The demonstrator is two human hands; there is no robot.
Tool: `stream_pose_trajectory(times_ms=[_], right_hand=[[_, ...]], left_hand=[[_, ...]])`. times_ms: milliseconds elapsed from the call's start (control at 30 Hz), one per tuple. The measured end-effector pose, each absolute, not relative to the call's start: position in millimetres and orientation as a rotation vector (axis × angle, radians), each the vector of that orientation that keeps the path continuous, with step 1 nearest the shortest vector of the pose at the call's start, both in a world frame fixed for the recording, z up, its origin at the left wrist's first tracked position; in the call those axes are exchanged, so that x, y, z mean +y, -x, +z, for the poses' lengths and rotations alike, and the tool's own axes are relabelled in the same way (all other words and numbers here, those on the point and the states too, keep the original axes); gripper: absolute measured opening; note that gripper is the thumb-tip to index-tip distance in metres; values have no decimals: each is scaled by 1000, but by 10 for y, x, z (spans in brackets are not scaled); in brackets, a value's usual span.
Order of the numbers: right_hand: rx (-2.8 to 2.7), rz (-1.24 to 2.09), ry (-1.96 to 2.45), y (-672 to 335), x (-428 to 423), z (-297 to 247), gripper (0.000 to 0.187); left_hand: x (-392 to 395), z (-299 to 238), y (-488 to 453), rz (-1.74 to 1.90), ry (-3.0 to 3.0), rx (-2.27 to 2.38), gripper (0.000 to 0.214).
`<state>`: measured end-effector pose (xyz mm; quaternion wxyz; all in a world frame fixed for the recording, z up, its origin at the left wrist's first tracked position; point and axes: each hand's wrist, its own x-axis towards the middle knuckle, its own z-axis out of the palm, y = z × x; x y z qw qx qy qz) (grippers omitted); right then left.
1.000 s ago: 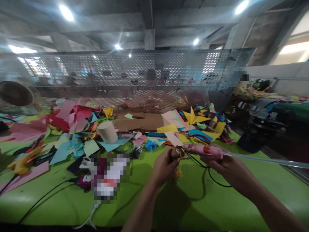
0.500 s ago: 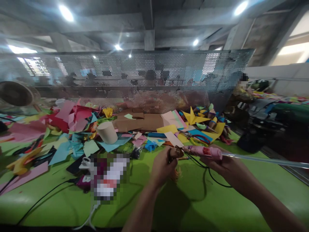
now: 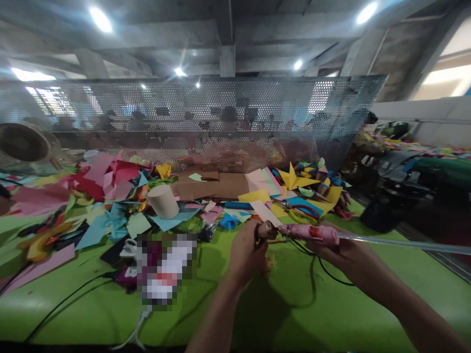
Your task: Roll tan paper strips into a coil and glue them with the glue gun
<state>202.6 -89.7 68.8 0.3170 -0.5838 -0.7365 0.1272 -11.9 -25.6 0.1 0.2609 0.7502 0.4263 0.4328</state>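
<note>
The left hand (image 3: 244, 255) grips a brown roll (image 3: 265, 230) just beside the pink glue gun (image 3: 312, 232) the right hand (image 3: 337, 252) grasps.

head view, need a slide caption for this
Left hand holds a brown piece, right hand a pink tool pointed at it, over a green tabletop.

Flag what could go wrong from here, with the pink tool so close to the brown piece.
The left hand grips the brown piece close to the tip of the pink tool, so a slip might jab that hand. The black cord near the right hand could snag. The long clear rod behind the tool might get knocked.
</note>
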Motion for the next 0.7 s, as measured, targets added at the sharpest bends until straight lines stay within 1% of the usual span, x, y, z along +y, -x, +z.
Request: stream_pose_trajectory(times_ms=[167, 400, 700], right_hand=[[-1924, 340, 1548, -2028, -920, 712, 40], [-1921, 338, 1526, -2003, -928, 765, 33], [-1918, 299, 1578, -2016, -908, 731, 37]], left_hand=[[-263, 4, 121, 1233, -2083, 1148, 30], [-268, 11, 131, 1242, -2138, 1144, 32], [-273, 41, 135, 1182, -2188, 1181, 26]])
